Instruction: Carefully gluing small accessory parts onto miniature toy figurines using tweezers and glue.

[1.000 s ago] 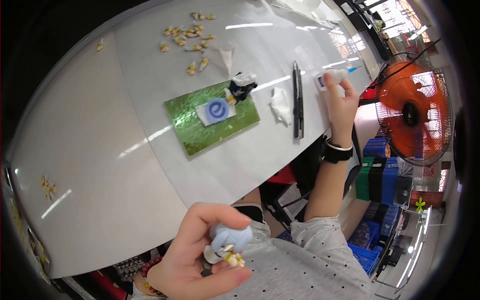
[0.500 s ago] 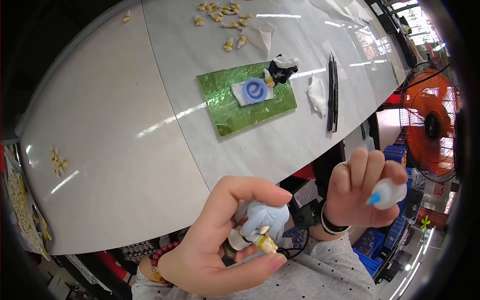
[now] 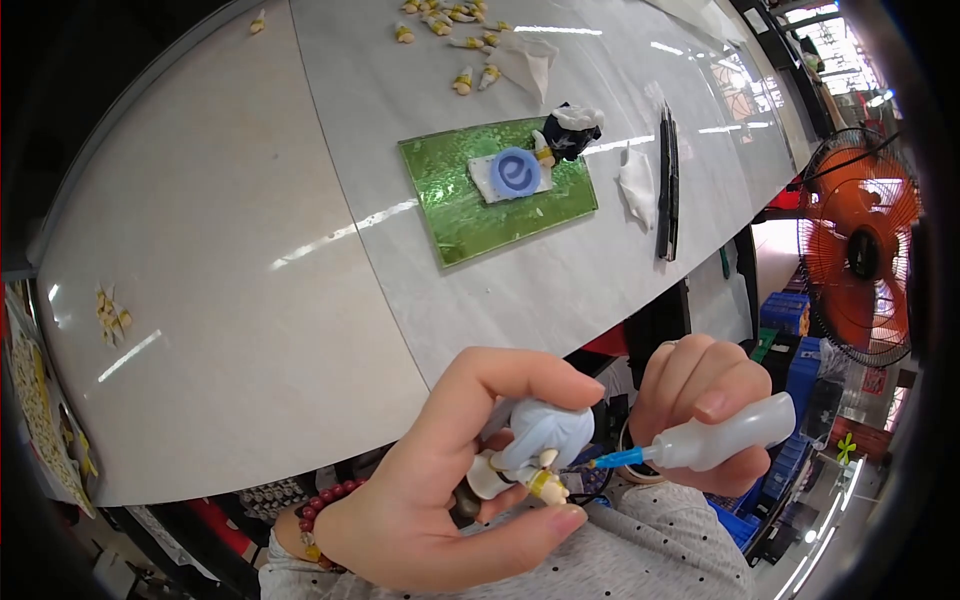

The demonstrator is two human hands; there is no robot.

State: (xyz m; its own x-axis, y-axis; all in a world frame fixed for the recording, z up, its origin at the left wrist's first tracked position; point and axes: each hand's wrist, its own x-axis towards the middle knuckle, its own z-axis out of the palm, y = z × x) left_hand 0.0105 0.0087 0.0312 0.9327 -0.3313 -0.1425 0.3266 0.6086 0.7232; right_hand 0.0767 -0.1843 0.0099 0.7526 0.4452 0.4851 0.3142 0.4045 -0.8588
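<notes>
At the bottom middle of the frame, the left hand [image 3: 430,500] has its fingers [image 3: 520,375] curled around a small toy figure [image 3: 525,450] with a pale blue head. The thumb is under the toy and the pointer finger bends over the top, so the toy is held tight.

Just to its right, the right hand [image 3: 700,400] is closed around a little white squeeze bottle [image 3: 725,440]. The bottle's thin blue tip [image 3: 615,459] points left and sits just beside the toy, almost touching it.

Above the hands is a big white desk [image 3: 230,300]. A green mat [image 3: 470,200] lies on it in the upper middle, with a blue round piece [image 3: 515,172] on top and a dark little figure [image 3: 572,128] at its edge. Black tweezers [image 3: 668,180] lie to the right of the mat. Small yellow and white bits [image 3: 450,20] lie at the top. An orange fan [image 3: 862,250] stands at the right edge of the frame.
</notes>
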